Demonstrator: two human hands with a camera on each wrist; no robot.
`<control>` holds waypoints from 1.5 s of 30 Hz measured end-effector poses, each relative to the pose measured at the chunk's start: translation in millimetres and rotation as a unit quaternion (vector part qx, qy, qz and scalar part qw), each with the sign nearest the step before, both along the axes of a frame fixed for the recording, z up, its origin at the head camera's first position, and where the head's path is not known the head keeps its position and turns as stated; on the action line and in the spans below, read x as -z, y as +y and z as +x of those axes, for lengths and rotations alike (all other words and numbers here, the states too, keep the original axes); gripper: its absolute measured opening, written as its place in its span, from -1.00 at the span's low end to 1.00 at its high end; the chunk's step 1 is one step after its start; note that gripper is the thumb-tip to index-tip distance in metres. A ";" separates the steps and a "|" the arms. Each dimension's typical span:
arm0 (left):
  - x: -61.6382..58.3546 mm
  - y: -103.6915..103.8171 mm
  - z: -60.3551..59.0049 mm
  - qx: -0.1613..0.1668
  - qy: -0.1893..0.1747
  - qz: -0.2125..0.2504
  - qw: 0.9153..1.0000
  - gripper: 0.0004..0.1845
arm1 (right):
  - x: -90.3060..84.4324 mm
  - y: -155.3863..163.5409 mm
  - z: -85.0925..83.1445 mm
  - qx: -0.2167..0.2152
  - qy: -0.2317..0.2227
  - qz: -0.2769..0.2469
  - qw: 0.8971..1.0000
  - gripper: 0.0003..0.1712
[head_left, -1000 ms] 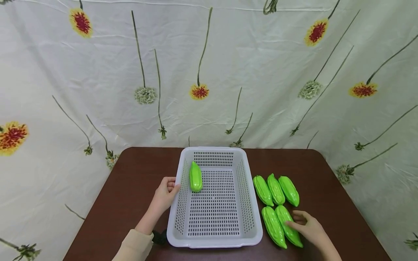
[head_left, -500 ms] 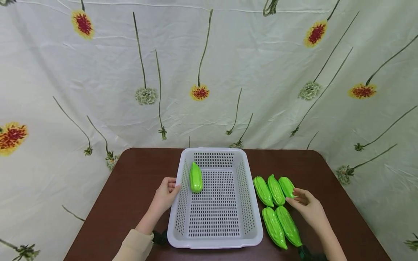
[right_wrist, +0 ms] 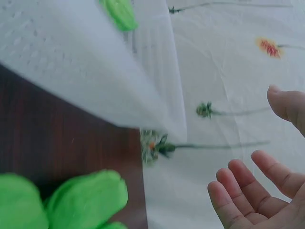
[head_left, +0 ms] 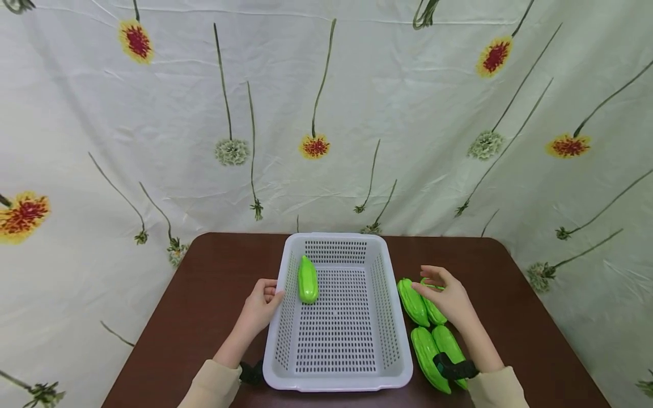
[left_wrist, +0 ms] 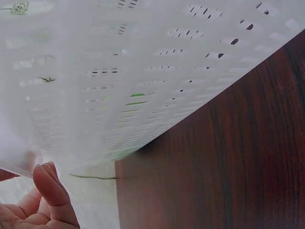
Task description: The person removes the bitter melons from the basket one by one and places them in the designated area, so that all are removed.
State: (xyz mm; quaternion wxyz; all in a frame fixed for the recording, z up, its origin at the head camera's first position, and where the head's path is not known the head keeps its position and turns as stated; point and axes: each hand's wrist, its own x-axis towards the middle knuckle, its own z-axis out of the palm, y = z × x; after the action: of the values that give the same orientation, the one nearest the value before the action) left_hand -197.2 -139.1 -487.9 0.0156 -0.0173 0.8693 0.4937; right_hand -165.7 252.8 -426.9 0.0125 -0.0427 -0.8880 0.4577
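Observation:
My left hand (head_left: 264,303) pinches the left rim of a pale, slotted plastic basket (head_left: 336,382). The left wrist view shows its thumb and fingers (left_wrist: 50,191) at that rim. Inside the basket, near its left wall, lies one glossy green bitter melon (head_left: 308,280). To the basket's right, several more bitter melons (head_left: 412,302) lie in two rows on the table. Over the far row hangs my right hand (head_left: 442,292), fingers and thumb apart with nothing between them, as the right wrist view confirms. It and its forearm hide part of both rows.
The dark brown table (head_left: 219,260) has rounded far corners. A white curtain (head_left: 285,113) printed with flowers hangs just behind it. A black band (head_left: 454,368) on my right wrist overlaps the near melons; a dark strap (head_left: 251,373) shows by the basket's near left corner.
My right hand has moved away from the near melons, forward and then left over the far row, staying empty. The left hand and basket hold their place; the head view shifts slightly.

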 end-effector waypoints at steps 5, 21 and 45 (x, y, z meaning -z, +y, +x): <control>0.3 -0.3 1.2 0.000 -0.001 0.003 1.000 -0.59 | -2.9 -20.8 -13.4 -0.022 0.008 -0.019 1.000 -0.28; 0.4 -3.0 2.0 -0.007 0.002 0.002 1.000 -0.60 | 1.3 -98.3 -55.4 -0.042 0.019 -0.042 0.998 -0.37; -0.1 0.3 -1.9 -0.010 0.004 0.013 1.000 -0.62 | 33.0 -180.9 -81.2 -0.083 0.006 -0.014 0.996 -0.40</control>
State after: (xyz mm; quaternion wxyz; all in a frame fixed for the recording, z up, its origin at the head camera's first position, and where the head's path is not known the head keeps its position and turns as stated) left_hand -199.1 -138.8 -487.8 0.0077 -0.0236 0.8626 0.5053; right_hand -246.9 71.9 -459.9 -0.0205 0.0339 -0.8820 0.4695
